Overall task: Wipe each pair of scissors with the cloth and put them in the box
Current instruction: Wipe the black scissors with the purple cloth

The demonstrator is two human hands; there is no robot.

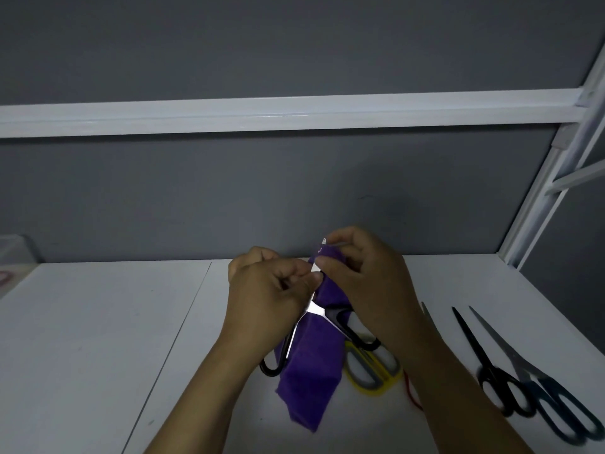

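Held above the table (98, 322), the black-handled scissors (316, 310) are spread open. The right hand (363, 280) pinches the purple cloth (309, 365) around one blade near its tip, and the left hand (271, 290) curls round the other. Yellow scissors (370, 371) lie just below. Bare tabletop stretches left towards the box (13, 253).
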